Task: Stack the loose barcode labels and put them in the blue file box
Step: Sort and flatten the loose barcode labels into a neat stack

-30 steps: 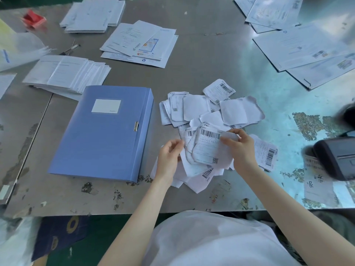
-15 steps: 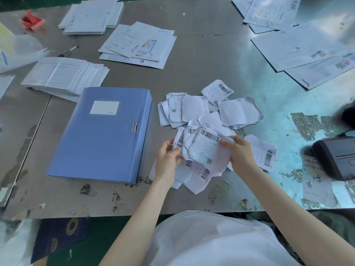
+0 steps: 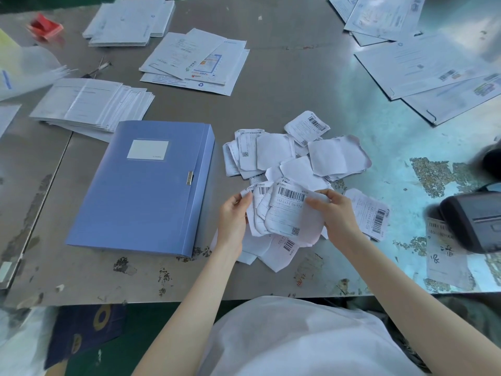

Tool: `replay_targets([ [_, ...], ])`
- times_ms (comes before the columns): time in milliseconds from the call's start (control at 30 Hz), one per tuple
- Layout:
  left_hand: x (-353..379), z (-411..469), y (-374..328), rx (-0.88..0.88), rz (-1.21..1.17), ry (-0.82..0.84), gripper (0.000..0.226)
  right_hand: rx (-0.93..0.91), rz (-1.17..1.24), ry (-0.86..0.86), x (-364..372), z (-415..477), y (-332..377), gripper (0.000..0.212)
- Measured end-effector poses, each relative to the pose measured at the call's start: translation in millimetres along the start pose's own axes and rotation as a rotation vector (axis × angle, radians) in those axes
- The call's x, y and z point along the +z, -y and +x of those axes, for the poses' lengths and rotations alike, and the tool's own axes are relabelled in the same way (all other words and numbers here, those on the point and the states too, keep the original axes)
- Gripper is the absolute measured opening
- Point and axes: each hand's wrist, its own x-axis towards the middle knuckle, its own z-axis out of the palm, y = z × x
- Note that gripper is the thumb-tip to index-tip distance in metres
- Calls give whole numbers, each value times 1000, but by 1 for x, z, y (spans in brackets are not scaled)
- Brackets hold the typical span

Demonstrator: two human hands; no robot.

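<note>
Pinching barcode labels [image 3: 287, 213] between left hand [image 3: 233, 222] and right hand [image 3: 339, 218], beside closed blue file box [image 3: 141, 191].

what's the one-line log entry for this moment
step: stacking | left hand: grips held labels | right hand: pinches held labels | blue file box: closed | loose pile: on table, right of box

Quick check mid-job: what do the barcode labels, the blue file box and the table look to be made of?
The barcode labels look like thin matte white paper; corners curl and crumple, possibly peeled stickers. The blue file box seems smooth, slightly glossy plastic, with a small metal-looking clasp. The table looks like sheet metal: dull reflective sheen, worn rusty-looking patches.
</note>
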Motion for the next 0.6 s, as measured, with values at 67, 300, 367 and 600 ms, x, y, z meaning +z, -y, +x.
replay_targets([
  [67,1,-1,0,18,20,35,16,-15,-11,14,3,-1,2,7],
  [300,-3,4,2,69,71,-30,22,-109,-105,-11,1,1,4,15],
  [367,-3,6,1,77,98,-36,23,-130,-124,-13,1,2,4,16],
  [600,15,-2,-4,79,245,76,27,-183,-136,6,13,1,2,17],
])
